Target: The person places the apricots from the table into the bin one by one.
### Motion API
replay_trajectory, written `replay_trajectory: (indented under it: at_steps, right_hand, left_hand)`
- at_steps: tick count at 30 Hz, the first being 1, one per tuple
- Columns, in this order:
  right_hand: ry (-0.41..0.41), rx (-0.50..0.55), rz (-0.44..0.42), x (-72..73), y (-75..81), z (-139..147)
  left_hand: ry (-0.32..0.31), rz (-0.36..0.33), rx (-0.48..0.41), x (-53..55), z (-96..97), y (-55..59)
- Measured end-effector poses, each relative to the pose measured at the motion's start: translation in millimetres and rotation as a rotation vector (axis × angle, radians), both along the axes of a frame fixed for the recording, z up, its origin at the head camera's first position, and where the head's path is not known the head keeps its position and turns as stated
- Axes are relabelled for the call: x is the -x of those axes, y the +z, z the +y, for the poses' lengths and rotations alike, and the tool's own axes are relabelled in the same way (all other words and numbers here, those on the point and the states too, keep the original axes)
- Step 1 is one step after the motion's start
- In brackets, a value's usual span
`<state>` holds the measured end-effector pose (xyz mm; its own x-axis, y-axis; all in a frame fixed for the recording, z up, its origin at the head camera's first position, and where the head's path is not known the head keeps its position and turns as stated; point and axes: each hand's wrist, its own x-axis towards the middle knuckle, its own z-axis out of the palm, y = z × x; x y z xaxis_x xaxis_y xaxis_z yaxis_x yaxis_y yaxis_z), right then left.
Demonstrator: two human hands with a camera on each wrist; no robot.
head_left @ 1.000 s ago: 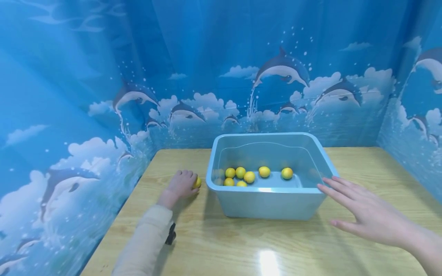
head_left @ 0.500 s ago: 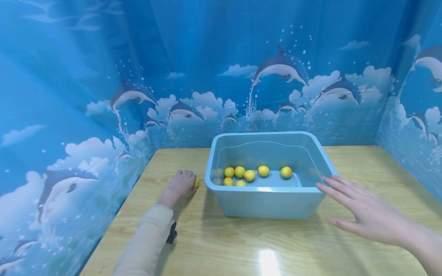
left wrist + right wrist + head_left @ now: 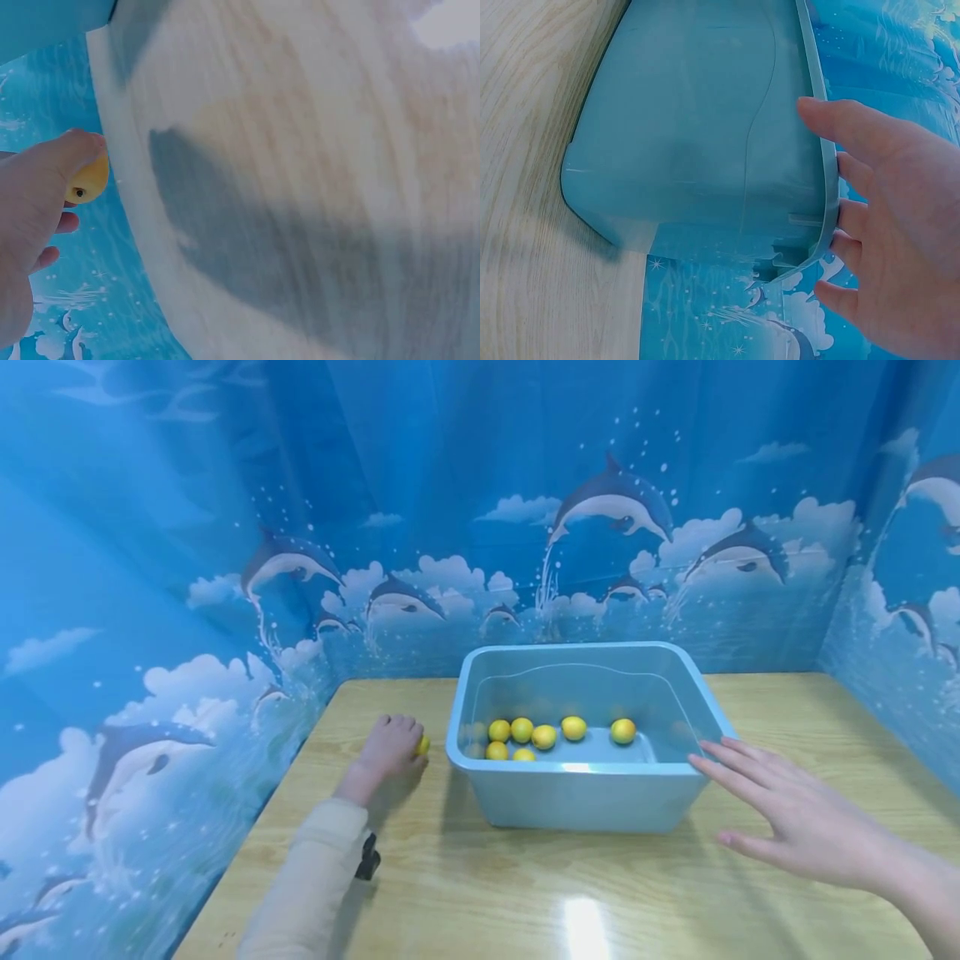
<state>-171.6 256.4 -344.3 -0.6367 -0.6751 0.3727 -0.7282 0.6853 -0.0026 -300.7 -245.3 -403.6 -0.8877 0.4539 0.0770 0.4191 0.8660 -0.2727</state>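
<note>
My left hand [image 3: 390, 749] holds a small, round yellow fruit [image 3: 423, 745] just to the left of a light blue plastic bin [image 3: 577, 798]. In the left wrist view, thumb and fingers pinch this fruit [image 3: 91, 180], its dark stem spot showing, and the hand's shadow falls apart from it on the table. Several like yellow fruits [image 3: 573, 728] lie inside the bin, mostly in its left half. At the bin's front right corner is my right hand [image 3: 798, 814], fingers extended. The right wrist view has its fingertips right at the bin's rim [image 3: 829, 180].
The bin stands on a light wooden table [image 3: 480, 893], near its back edge. A blue curtain [image 3: 450, 468] printed with dolphins hangs behind the table and along both sides. A black strap piece [image 3: 368, 857] sits at the left cuff.
My left hand, with the yellow fruit, has risen slightly off the table and shifted a little away from me. The right hand keeps its place at the bin's corner.
</note>
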Motion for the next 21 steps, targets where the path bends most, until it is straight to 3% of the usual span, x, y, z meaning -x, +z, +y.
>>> replay_trajectory:
  at_steps: [8,15,21]
  right_hand:
    - [-0.002,0.0,0.004,0.5,0.6,0]
    - [-0.001,0.001,0.009,0.6,0.7,-1]
    - [-0.002,-0.005,0.016,0.3,1.2,-1]
  left_hand:
    - [0.001,0.036,-0.073,1.6,0.1,18.6]
    - [0.007,0.031,-0.089,2.9,1.7,45.8]
    - [0.023,0.038,-0.11,4.4,4.0,62.0]
